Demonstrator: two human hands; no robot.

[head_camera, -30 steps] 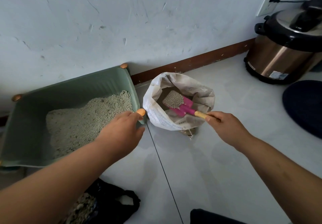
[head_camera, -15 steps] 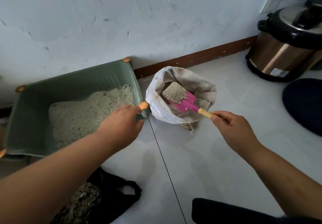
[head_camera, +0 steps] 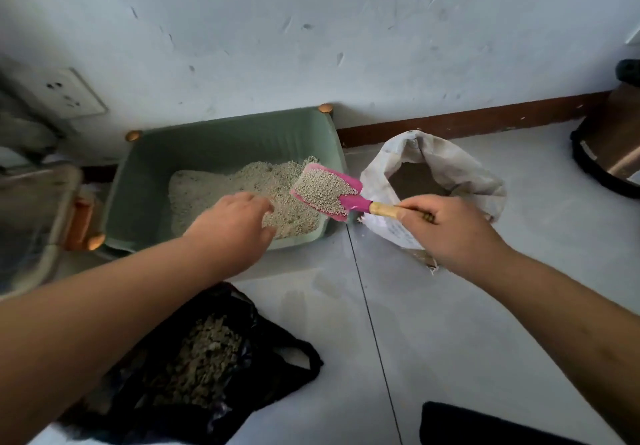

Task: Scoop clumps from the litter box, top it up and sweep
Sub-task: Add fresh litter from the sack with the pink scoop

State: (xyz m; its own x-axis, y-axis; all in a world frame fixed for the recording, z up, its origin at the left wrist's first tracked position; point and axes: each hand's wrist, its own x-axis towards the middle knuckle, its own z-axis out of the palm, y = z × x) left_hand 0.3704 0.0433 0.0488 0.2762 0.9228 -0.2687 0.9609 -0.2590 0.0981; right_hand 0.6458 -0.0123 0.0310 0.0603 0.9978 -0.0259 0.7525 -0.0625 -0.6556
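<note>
Now the right hand (head_camera: 450, 230) grips the wooden handle of a pink plastic scoop (head_camera: 346, 200), heaped with pale granules, above the right edge of the green plastic litter box (head_camera: 221, 139) (partly filled with litter). The left hand (head_camera: 232, 226) hangs loose-fingered over its near rim, apparently holding nothing. A white woven sack (head_camera: 450, 167) stands just beside.

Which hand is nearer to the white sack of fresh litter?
Right. The right hand grips the scoop by its handle just in front of the sack, overlapping it in view. The left hand is at the green litter box, beyond the scoop.
</note>
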